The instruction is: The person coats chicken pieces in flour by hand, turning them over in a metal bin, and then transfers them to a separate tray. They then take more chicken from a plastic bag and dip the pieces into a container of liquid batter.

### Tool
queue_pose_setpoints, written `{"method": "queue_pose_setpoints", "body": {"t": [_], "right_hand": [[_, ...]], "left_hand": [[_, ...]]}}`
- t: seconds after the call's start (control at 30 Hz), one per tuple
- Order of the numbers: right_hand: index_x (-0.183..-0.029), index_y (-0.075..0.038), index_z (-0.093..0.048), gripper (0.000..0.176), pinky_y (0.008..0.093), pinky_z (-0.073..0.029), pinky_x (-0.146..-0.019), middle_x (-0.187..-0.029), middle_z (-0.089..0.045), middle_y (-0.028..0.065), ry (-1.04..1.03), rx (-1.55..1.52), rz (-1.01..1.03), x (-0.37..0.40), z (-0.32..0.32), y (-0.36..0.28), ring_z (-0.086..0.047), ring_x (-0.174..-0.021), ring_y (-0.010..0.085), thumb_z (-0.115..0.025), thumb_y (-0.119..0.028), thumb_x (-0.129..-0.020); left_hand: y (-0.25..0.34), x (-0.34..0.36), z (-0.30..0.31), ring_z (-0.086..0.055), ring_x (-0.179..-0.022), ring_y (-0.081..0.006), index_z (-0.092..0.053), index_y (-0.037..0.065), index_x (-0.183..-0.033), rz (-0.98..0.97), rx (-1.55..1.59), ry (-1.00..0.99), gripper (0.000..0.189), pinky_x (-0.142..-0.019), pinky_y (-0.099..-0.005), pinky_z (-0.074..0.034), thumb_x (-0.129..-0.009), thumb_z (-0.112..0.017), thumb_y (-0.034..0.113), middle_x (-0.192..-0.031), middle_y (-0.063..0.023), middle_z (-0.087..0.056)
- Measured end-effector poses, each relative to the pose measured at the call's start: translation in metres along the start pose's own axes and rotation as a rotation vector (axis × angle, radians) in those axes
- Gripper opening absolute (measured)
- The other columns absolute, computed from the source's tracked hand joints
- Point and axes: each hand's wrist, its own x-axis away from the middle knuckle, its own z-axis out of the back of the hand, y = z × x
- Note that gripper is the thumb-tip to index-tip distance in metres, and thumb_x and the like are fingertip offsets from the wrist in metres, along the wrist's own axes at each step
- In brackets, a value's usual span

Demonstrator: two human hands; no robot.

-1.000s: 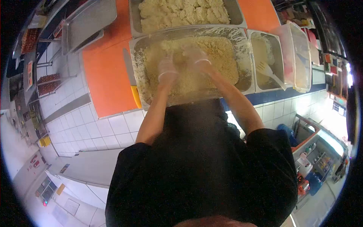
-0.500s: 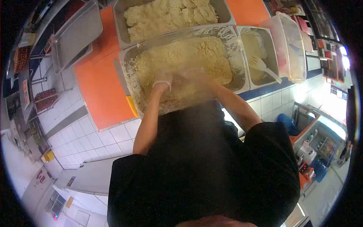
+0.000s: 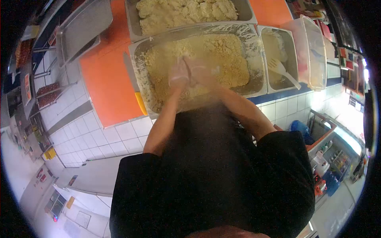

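My left hand (image 3: 179, 75) and my right hand (image 3: 201, 72), both in thin see-through gloves, are close together over pale yellow crumbs (image 3: 234, 67). The crumbs fill a deep metal pan (image 3: 257, 73) whose walls are dusted with flour-like powder. Both hands are at the crumbs near the middle of the pan. A haze blurs this part of the view, so the fingers and anything between them cannot be made out.
Behind is a second metal pan (image 3: 134, 28) with pale coated pieces (image 3: 186, 16). To the right, a smaller pan (image 3: 291, 49) holds pale liquid and a white slotted utensil (image 3: 283, 71), beside a clear plastic tub (image 3: 317, 59). A yellow-handled knife (image 3: 140, 104) and metal tray (image 3: 85, 31) are left.
My left hand has moved forward and right, now close beside my right hand. The whole view has shifted slightly, with the pans appearing a little higher and further right.
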Motion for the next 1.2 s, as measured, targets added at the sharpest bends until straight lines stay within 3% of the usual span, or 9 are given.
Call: {"method": "queue_pose_setpoints", "body": {"t": [0.07,0.13,0.37,0.47,0.63,0.73,0.8,0.9,1.2], "right_hand": [[-0.130,-0.012,-0.054,0.037,0.0457,-0.047,-0.085,-0.112,-0.063,0.0197,0.092,-0.018,0.269,-0.003,0.002,0.019,-0.062,-0.094,0.0357,-0.045,-0.022,-0.096],[-0.125,-0.011,-0.057,0.035,0.0459,-0.048,-0.084,-0.106,-0.064,0.0180,-0.028,-0.091,0.112,-0.013,0.029,0.022,-0.062,-0.092,0.0348,-0.049,-0.022,-0.093],[-0.114,-0.010,-0.062,0.033,0.0447,-0.049,-0.081,-0.095,-0.068,0.0126,-0.150,0.446,0.299,0.029,0.117,0.052,-0.063,-0.089,0.0332,-0.058,-0.028,-0.086],[-0.102,-0.009,-0.065,0.024,0.0459,-0.049,-0.079,-0.092,-0.068,0.0154,-0.948,0.372,0.440,0.036,0.106,0.023,-0.063,-0.086,0.0336,-0.058,-0.023,-0.084],[-0.096,-0.009,-0.066,0.021,0.0469,-0.049,-0.079,-0.090,-0.067,0.0160,-0.750,-0.134,0.163,0.039,0.068,-0.008,-0.063,-0.086,0.0339,-0.058,-0.022,-0.083],[-0.093,-0.009,-0.067,0.019,0.0474,-0.048,-0.080,-0.090,-0.067,0.0164,-0.315,-0.373,0.179,0.029,0.088,-0.014,-0.063,-0.087,0.0340,-0.057,-0.021,-0.082],[-0.091,-0.008,-0.067,0.018,0.0478,-0.048,-0.080,-0.089,-0.067,0.0167,0.032,-0.252,0.328,0.012,0.102,-0.032,-0.063,-0.087,0.0341,-0.057,-0.020,-0.081],[-0.091,-0.010,-0.069,0.021,0.0480,-0.045,-0.089,-0.096,-0.066,0.0180,-0.231,0.120,-0.039,-0.034,0.108,-0.053,-0.062,-0.097,0.0347,-0.056,-0.022,-0.081],[-0.114,-0.012,-0.065,0.036,0.0537,-0.029,-0.108,-0.130,-0.055,0.0186,-0.078,0.245,0.058,-0.035,0.074,-0.043,-0.047,-0.124,0.0417,-0.050,-0.029,-0.086]], "left_hand": [[-0.035,-0.029,-0.006,-0.050,-0.116,-0.0443,-0.050,0.000,-0.129,-0.101,-0.214,-0.032,0.051,-0.098,-0.0468,-0.040,-0.096,-0.044,0.038,-0.127,-0.0268,-0.054],[-0.056,-0.041,0.003,-0.056,-0.108,-0.0454,-0.054,-0.001,-0.124,-0.696,-0.442,0.344,0.049,-0.095,-0.0479,-0.043,-0.094,-0.049,0.038,-0.116,-0.0288,-0.059],[-0.057,0.036,0.060,-0.060,-0.099,-0.0455,-0.058,-0.002,-0.113,-0.365,-0.585,0.098,0.041,-0.089,-0.0497,-0.047,-0.093,-0.045,0.032,-0.110,-0.0264,-0.062],[-0.060,0.049,0.039,-0.060,-0.099,-0.0457,-0.059,-0.002,-0.110,-0.377,-0.777,-0.336,0.040,-0.087,-0.0498,-0.047,-0.093,-0.044,0.031,-0.108,-0.0259,-0.063],[-0.108,0.001,-0.014,-0.060,-0.097,-0.0456,-0.059,-0.002,-0.109,-0.538,-0.678,-0.596,0.039,-0.086,-0.0496,-0.047,-0.093,-0.045,0.031,-0.107,-0.0255,-0.063],[-0.105,0.002,0.008,-0.060,-0.100,-0.0436,-0.058,-0.001,-0.115,-0.336,-0.346,-0.197,0.041,-0.086,-0.0476,-0.047,-0.094,-0.043,0.030,-0.109,-0.0269,-0.062],[-0.103,0.000,0.025,-0.058,-0.105,-0.0428,-0.056,-0.001,-0.121,-0.673,-0.362,0.307,0.043,-0.089,-0.0476,-0.045,-0.092,-0.048,0.031,-0.111,-0.0289,-0.060],[-0.013,0.028,0.056,-0.056,-0.106,-0.0441,-0.054,-0.001,-0.125,-0.426,-0.139,0.243,0.048,-0.089,-0.0475,-0.045,-0.089,-0.056,0.030,-0.111,-0.0297,-0.059],[-0.113,-0.042,-0.009,-0.060,-0.089,-0.0421,-0.060,-0.003,-0.109,-0.608,-0.390,0.248,0.037,-0.078,-0.0511,-0.047,-0.078,-0.063,0.018,-0.092,-0.0272,-0.061]]}}
